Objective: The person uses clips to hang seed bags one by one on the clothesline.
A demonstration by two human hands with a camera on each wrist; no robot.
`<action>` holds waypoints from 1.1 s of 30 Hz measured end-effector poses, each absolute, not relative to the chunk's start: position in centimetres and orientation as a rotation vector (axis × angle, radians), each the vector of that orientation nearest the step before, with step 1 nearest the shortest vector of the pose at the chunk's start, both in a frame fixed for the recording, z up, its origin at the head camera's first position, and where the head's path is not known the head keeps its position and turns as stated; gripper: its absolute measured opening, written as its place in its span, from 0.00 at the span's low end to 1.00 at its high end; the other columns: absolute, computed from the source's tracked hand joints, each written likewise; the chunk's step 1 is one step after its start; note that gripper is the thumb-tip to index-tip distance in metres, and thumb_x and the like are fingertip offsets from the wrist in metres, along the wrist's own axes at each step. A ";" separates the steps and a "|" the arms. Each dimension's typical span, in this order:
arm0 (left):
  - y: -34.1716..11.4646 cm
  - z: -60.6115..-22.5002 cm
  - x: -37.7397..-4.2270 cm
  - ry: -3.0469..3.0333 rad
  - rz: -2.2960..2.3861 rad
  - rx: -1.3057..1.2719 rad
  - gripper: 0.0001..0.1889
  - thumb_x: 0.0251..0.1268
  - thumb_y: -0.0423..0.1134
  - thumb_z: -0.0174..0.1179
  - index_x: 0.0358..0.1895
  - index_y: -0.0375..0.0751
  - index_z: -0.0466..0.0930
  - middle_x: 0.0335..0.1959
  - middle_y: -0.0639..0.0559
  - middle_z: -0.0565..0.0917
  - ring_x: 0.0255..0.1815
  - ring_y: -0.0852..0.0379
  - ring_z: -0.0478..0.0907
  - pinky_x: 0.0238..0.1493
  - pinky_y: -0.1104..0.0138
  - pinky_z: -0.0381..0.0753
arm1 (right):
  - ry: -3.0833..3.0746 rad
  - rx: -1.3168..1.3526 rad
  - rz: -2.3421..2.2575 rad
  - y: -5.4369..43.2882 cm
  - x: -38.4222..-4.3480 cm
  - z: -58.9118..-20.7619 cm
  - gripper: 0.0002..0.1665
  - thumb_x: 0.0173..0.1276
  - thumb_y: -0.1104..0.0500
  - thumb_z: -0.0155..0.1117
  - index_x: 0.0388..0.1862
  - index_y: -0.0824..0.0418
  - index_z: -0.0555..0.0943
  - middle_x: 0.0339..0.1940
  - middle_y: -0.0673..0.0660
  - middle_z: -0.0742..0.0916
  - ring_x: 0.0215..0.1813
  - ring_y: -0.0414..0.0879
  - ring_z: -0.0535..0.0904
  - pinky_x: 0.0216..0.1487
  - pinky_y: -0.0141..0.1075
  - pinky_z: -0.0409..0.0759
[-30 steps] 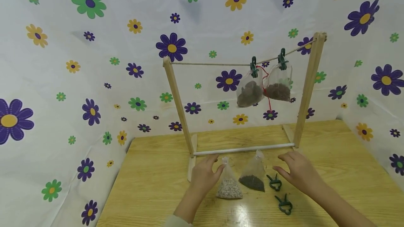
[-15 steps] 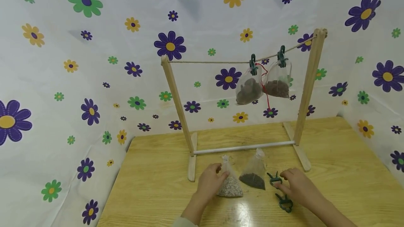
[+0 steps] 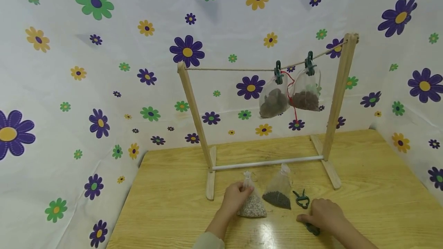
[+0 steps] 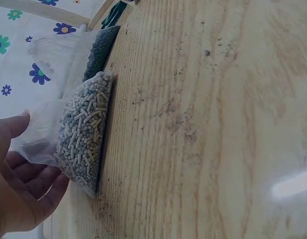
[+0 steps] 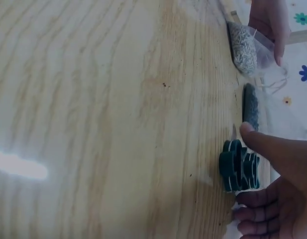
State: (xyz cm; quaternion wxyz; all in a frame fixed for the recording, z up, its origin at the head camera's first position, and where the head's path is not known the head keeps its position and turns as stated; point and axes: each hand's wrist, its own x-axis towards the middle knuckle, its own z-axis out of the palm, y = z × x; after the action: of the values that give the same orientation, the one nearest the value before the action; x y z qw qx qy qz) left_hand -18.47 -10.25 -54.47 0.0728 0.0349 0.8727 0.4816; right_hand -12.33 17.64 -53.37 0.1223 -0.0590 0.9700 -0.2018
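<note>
In the head view my left hand (image 3: 235, 197) holds the upper part of a sheer drawstring bag of pale pellets (image 3: 253, 207); thumb and fingers lie on either side of its mesh in the left wrist view. Beside it leans a similar bag with dark grains (image 3: 277, 200). My right hand (image 3: 325, 214) is over the nearer green plastic clip (image 3: 313, 229), covering its upper part. In the right wrist view the thumb and fingers are spread on either side of the green clips (image 5: 238, 167). Another green clip (image 3: 302, 200) lies just behind this hand.
A wooden frame (image 3: 337, 99) with a white crossbar (image 3: 266, 163) stands behind the bags. From its rope (image 3: 228, 69) hang two clipped bags, one with brown lumps (image 3: 275, 103) and one with reddish-brown bits (image 3: 305, 100); a red cord (image 3: 290, 87) dangles between them.
My left hand has moved right and down onto the pellet bag's upper part. My right hand has come down and toward me, from beside the far clip to over the near one.
</note>
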 end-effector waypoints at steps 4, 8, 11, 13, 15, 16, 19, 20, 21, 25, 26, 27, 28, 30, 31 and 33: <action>-10.3 -54.6 -18.6 2.577 1.508 0.143 0.17 0.64 0.44 0.60 0.20 0.39 0.72 0.16 0.58 0.66 0.19 0.63 0.62 0.20 0.71 0.64 | 2.787 -0.157 -0.570 17.4 -12.6 -53.2 0.34 0.50 0.39 0.72 0.04 0.55 0.64 0.07 0.45 0.65 0.13 0.37 0.56 0.16 0.27 0.54; -10.4 -54.8 -18.6 2.577 1.555 0.161 0.16 0.63 0.41 0.60 0.20 0.35 0.74 0.16 0.58 0.66 0.18 0.65 0.61 0.20 0.72 0.63 | 2.743 -0.152 -0.610 17.2 -13.0 -53.2 0.30 0.50 0.46 0.75 0.07 0.55 0.64 0.10 0.47 0.66 0.14 0.37 0.57 0.16 0.27 0.54; -10.5 -54.9 -18.4 2.581 1.593 0.186 0.16 0.64 0.41 0.60 0.23 0.32 0.77 0.16 0.59 0.67 0.18 0.65 0.62 0.21 0.71 0.64 | 2.717 -0.140 -0.667 17.0 -13.2 -53.0 0.27 0.50 0.52 0.74 0.08 0.56 0.66 0.10 0.48 0.68 0.14 0.37 0.58 0.16 0.26 0.54; -10.5 -54.9 -18.2 2.593 1.629 0.222 0.17 0.64 0.43 0.60 0.23 0.33 0.78 0.17 0.60 0.68 0.19 0.66 0.62 0.21 0.71 0.65 | 2.706 -0.146 -0.706 16.8 -13.1 -52.8 0.24 0.48 0.55 0.74 0.08 0.57 0.67 0.09 0.48 0.69 0.13 0.38 0.59 0.15 0.27 0.55; -10.6 -55.0 -17.9 2.620 1.669 0.281 0.18 0.64 0.45 0.60 0.22 0.34 0.77 0.17 0.62 0.68 0.18 0.67 0.62 0.20 0.72 0.65 | 2.706 -0.158 -0.737 16.7 -13.1 -52.7 0.22 0.46 0.58 0.73 0.09 0.59 0.67 0.10 0.50 0.71 0.13 0.39 0.60 0.16 0.28 0.56; -10.6 -55.0 -17.8 2.633 1.683 0.288 0.18 0.64 0.45 0.60 0.21 0.35 0.77 0.16 0.63 0.68 0.18 0.67 0.62 0.19 0.72 0.65 | 2.717 -0.183 -0.751 16.7 -13.1 -52.7 0.20 0.45 0.59 0.72 0.10 0.59 0.68 0.11 0.51 0.71 0.14 0.40 0.61 0.16 0.29 0.57; -10.8 -55.2 -17.3 2.657 1.690 0.248 0.18 0.64 0.45 0.60 0.20 0.36 0.77 0.16 0.63 0.68 0.19 0.68 0.62 0.19 0.73 0.65 | 2.758 -0.240 -0.756 16.8 -13.4 -52.5 0.17 0.44 0.61 0.71 0.15 0.62 0.69 0.16 0.53 0.73 0.18 0.44 0.65 0.19 0.33 0.64; -10.8 -55.3 -17.2 2.662 1.683 0.223 0.18 0.64 0.45 0.61 0.20 0.36 0.76 0.16 0.62 0.68 0.18 0.68 0.62 0.19 0.73 0.65 | 2.783 -0.270 -0.740 16.8 -13.5 -52.4 0.16 0.43 0.61 0.70 0.18 0.64 0.70 0.18 0.55 0.74 0.21 0.45 0.68 0.21 0.35 0.67; -10.9 -55.3 -17.0 2.649 1.672 0.174 0.18 0.63 0.45 0.61 0.20 0.35 0.77 0.17 0.61 0.68 0.19 0.67 0.62 0.20 0.74 0.65 | 2.805 -0.299 -0.729 16.9 -13.6 -52.3 0.15 0.42 0.61 0.70 0.20 0.66 0.71 0.20 0.56 0.74 0.23 0.47 0.69 0.22 0.37 0.69; -11.1 -55.0 -16.5 2.659 1.633 0.129 0.18 0.62 0.43 0.62 0.20 0.34 0.75 0.16 0.60 0.68 0.18 0.68 0.61 0.20 0.75 0.63 | 2.870 -0.462 -0.702 17.3 -14.0 -52.0 0.18 0.41 0.60 0.68 0.29 0.70 0.75 0.24 0.55 0.76 0.28 0.47 0.72 0.28 0.39 0.73; -11.2 -54.9 -16.4 2.666 1.631 0.141 0.18 0.62 0.43 0.62 0.19 0.34 0.75 0.15 0.59 0.67 0.18 0.68 0.61 0.20 0.75 0.62 | 2.889 -0.526 -0.712 17.4 -14.0 -52.0 0.17 0.42 0.60 0.68 0.30 0.68 0.75 0.25 0.54 0.76 0.29 0.45 0.71 0.28 0.37 0.73; -11.3 -54.8 -16.3 2.674 1.619 0.148 0.18 0.62 0.43 0.62 0.19 0.35 0.74 0.15 0.60 0.66 0.18 0.68 0.60 0.19 0.75 0.62 | 2.903 -0.600 -0.731 17.5 -14.1 -51.9 0.16 0.44 0.60 0.69 0.31 0.67 0.76 0.26 0.52 0.76 0.30 0.44 0.71 0.28 0.36 0.73; -11.3 -54.7 -16.2 2.685 1.609 0.167 0.18 0.62 0.43 0.62 0.19 0.35 0.74 0.15 0.60 0.66 0.17 0.68 0.60 0.19 0.75 0.62 | 2.920 -0.685 -0.748 17.6 -14.1 -51.9 0.16 0.46 0.60 0.70 0.32 0.65 0.76 0.28 0.51 0.75 0.31 0.42 0.70 0.29 0.35 0.73; -11.5 -54.4 -15.9 2.723 1.565 0.223 0.17 0.62 0.43 0.62 0.19 0.36 0.75 0.15 0.61 0.66 0.17 0.69 0.60 0.18 0.75 0.62 | 2.962 -0.877 -0.789 17.8 -14.1 -51.8 0.15 0.48 0.60 0.71 0.32 0.61 0.75 0.30 0.49 0.75 0.33 0.41 0.70 0.30 0.33 0.74; -11.6 -54.4 -15.8 2.747 1.538 0.260 0.15 0.62 0.42 0.62 0.21 0.36 0.77 0.15 0.62 0.67 0.17 0.69 0.60 0.18 0.76 0.62 | 2.994 -0.983 -0.803 17.8 -14.1 -51.8 0.16 0.48 0.60 0.72 0.33 0.61 0.75 0.32 0.48 0.75 0.34 0.40 0.70 0.31 0.33 0.75; -11.8 -54.3 -15.7 2.805 1.458 0.332 0.14 0.62 0.42 0.62 0.22 0.38 0.79 0.15 0.62 0.68 0.16 0.70 0.60 0.18 0.76 0.62 | 3.057 -1.200 -0.834 17.9 -14.2 -51.7 0.18 0.46 0.60 0.73 0.35 0.60 0.75 0.35 0.49 0.76 0.36 0.40 0.72 0.34 0.31 0.76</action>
State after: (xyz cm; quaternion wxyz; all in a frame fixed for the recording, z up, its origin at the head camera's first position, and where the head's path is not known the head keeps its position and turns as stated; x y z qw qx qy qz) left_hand -15.69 -11.82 -54.34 -0.0184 0.1045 0.8823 0.4585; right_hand -14.16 17.86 -51.72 -0.1230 -0.3515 0.8953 -0.2442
